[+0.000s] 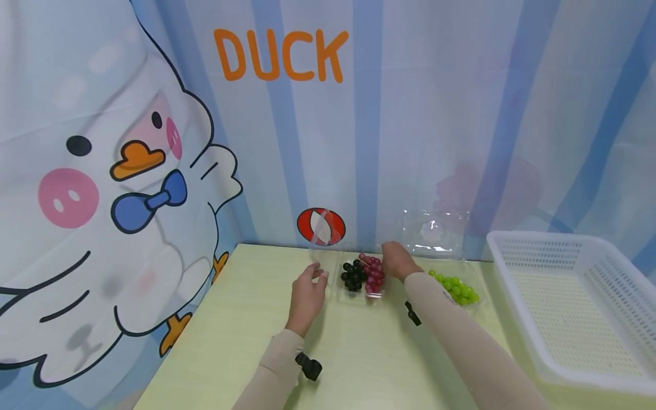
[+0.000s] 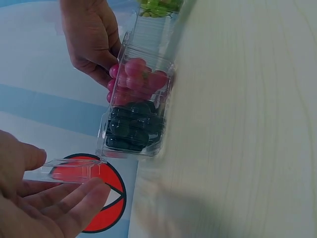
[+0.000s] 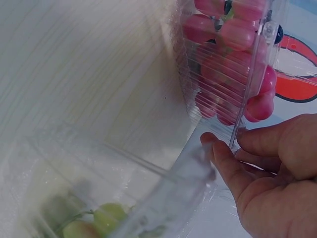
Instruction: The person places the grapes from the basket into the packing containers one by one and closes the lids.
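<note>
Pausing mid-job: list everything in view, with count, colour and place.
Table: 1, pale yellow, across lower view
Middle box: 1, clear, back of table
Right box: 1, clear, to its right
Lids: 2, clear, open, one per box
Black grapes: 1 bunch, black, middle box
Pink grapes: 1 bunch, pink, middle box
Green grapes: 1 bunch, green, right box
Basket: 1, white, table's right end
Curtain: 1, blue and white, behind table
Duck print: 1, white, curtain's left
Word DUCK: 1, orange, high on curtain
Oval print: 1, red and white, low on curtain
Sleeves: 2, beige, both arms
Wrist devices: 2, black, both wrists
Left hand: 1, bare, pinching middle box's lid
Right hand: 1, bare, pinching middle box's rim
</note>
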`<act>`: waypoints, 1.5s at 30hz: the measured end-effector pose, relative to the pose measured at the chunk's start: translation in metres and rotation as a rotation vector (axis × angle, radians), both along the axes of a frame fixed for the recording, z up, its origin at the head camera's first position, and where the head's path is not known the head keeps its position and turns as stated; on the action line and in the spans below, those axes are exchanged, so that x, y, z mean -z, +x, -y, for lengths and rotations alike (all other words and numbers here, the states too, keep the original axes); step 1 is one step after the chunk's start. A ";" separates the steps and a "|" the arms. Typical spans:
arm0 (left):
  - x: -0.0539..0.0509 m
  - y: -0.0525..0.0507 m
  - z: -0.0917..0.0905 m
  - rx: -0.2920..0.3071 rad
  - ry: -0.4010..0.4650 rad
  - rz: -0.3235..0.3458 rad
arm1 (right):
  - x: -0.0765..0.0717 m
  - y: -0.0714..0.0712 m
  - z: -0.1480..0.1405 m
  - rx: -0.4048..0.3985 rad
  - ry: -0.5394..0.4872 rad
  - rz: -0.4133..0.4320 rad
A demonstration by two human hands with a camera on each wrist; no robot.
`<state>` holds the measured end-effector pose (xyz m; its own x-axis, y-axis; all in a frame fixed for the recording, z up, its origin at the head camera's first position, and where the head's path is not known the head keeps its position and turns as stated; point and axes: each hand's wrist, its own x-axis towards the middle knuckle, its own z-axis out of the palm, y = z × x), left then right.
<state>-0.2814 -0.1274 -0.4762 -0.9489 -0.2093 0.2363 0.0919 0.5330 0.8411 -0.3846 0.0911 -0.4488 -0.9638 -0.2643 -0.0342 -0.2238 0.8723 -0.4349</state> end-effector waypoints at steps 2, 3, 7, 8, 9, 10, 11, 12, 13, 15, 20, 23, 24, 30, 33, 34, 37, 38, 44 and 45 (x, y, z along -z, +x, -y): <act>0.000 0.000 0.000 0.003 -0.019 0.001 | 0.001 0.000 -0.001 -0.009 -0.006 -0.011; 0.001 0.000 0.000 0.007 -0.030 0.000 | 0.001 -0.001 -0.001 -0.011 -0.011 -0.014; 0.001 0.001 -0.001 0.030 -0.079 -0.007 | 0.001 0.000 -0.002 -0.026 -0.011 -0.031; 0.002 0.001 -0.001 0.035 -0.088 -0.011 | 0.000 0.000 -0.002 -0.028 -0.009 -0.032; 0.002 0.001 -0.002 0.038 -0.096 -0.013 | 0.000 0.000 -0.002 -0.031 -0.006 -0.034; 0.002 0.001 -0.002 0.042 -0.104 -0.018 | 0.000 0.001 -0.003 -0.033 -0.006 -0.032; 0.002 0.002 -0.003 0.047 -0.110 -0.024 | -0.001 0.001 -0.003 -0.034 -0.007 -0.030; 0.002 0.002 -0.003 0.051 -0.116 -0.028 | -0.001 0.001 -0.003 -0.035 -0.007 -0.029; 0.003 0.002 -0.004 0.056 -0.123 -0.034 | -0.001 0.001 -0.003 -0.036 -0.012 -0.026; 0.003 0.003 -0.005 0.066 -0.137 -0.043 | -0.001 0.001 -0.004 -0.036 -0.020 -0.020; 0.002 0.003 -0.007 0.096 -0.161 -0.057 | -0.001 0.000 -0.005 -0.035 -0.045 -0.017; 0.003 0.002 -0.008 0.106 -0.186 -0.060 | -0.001 -0.001 -0.006 -0.035 -0.046 -0.019; 0.003 0.002 -0.008 0.108 -0.196 -0.060 | 0.000 -0.001 -0.006 -0.036 -0.043 -0.020; 0.003 0.003 -0.012 0.092 -0.259 -0.063 | 0.002 -0.003 -0.006 -0.039 -0.039 -0.012; 0.004 0.004 -0.013 0.087 -0.295 -0.093 | 0.002 -0.002 -0.006 -0.052 -0.026 -0.028; 0.004 0.004 -0.013 0.088 -0.307 -0.105 | 0.001 -0.001 -0.006 -0.055 -0.024 -0.032; 0.005 0.005 -0.014 0.089 -0.345 -0.134 | 0.000 0.000 -0.006 -0.059 -0.021 -0.041; 0.005 0.005 -0.014 0.088 -0.356 -0.139 | 0.000 0.000 -0.006 -0.058 -0.023 -0.041; 0.008 0.004 -0.014 0.097 -0.423 -0.196 | 0.000 -0.001 -0.007 -0.047 -0.044 -0.020; 0.008 0.004 -0.014 0.100 -0.436 -0.208 | 0.000 -0.001 -0.007 -0.045 -0.047 -0.016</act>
<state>-0.2775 -0.1133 -0.4843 -0.8825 0.0409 0.4685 0.3031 0.8111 0.5002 -0.3855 0.0984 -0.4486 -0.9512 -0.3086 -0.0058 -0.2696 0.8398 -0.4711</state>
